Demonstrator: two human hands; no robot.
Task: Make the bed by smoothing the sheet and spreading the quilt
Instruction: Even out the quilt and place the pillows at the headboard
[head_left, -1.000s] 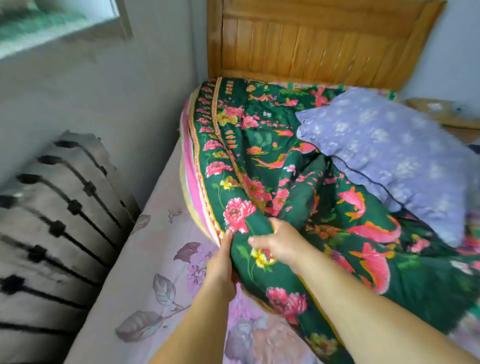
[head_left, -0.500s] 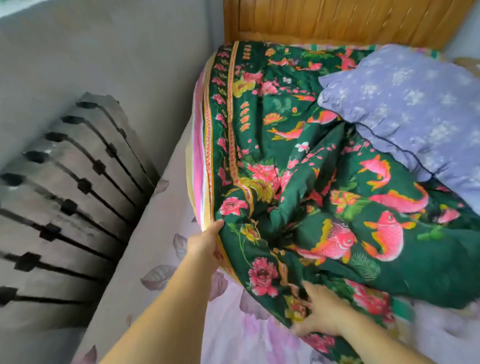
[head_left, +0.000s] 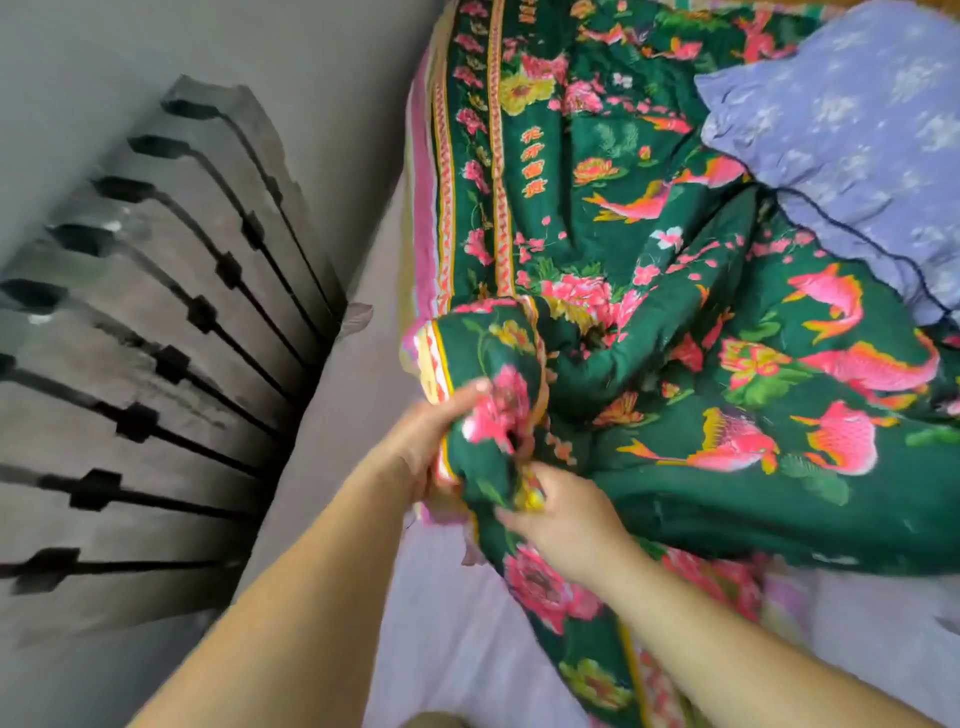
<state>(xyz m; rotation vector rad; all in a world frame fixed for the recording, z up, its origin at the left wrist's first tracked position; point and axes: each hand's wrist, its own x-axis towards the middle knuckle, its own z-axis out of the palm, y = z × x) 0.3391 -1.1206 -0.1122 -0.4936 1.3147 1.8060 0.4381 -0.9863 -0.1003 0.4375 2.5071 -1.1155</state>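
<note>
A dark green quilt (head_left: 649, 249) printed with pink flowers and fish lies bunched across the upper part of the bed. Its near corner is folded into a thick roll. My left hand (head_left: 415, 441) grips that roll from the left side, thumb on top. My right hand (head_left: 561, 514) clutches the quilt's edge just below and to the right of it. Both hands are close together. The pale pink flowered sheet (head_left: 447, 613) shows beneath my forearms and along the left edge of the bed.
A purple pillow (head_left: 852, 135) rests on the quilt at the upper right. A grey wall (head_left: 322, 67) runs along the bed's left side. A dark slatted panel with black bars (head_left: 156, 364) leans against the wall.
My right hand came up from the lower quilt edge to join the left. Both hands have gathered the quilt corner into a roll. The camera tilted down, and the headboard left view.
</note>
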